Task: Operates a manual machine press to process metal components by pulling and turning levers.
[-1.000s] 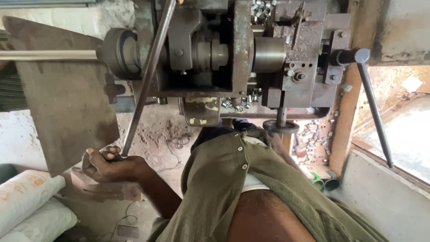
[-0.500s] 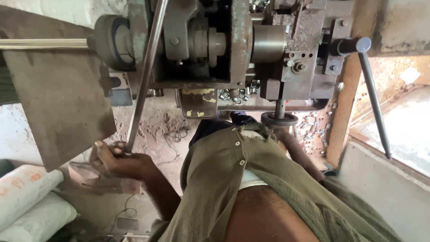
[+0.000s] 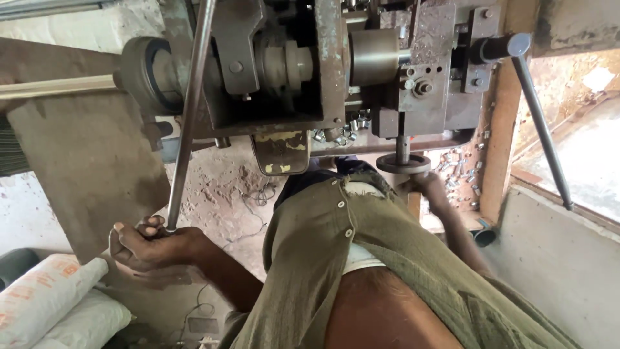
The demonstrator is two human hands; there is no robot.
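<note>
My left hand (image 3: 152,247) is closed around the lower end of a long steel lever rod (image 3: 188,116), which slants up to a rusty grey machine (image 3: 284,71). My right hand (image 3: 431,189) reaches past my olive-green shirt (image 3: 336,258) to a small round handwheel (image 3: 403,163) on a vertical shaft under the machine. Its fingers lie against the wheel's rim, and the shirt partly hides the grip. A shiny steel cylinder (image 3: 373,57) sticks out of the machine above the wheel.
A second handle bar (image 3: 541,126) slants down at the right beside a wooden post (image 3: 498,142). Small metal parts (image 3: 455,169) lie scattered under the machine. White sacks (image 3: 51,304) sit at the lower left, a concrete wall (image 3: 562,258) at the right.
The view has shifted slightly. My left hand keeps hold of the lever rod's end, and my right hand stays at the handwheel.
</note>
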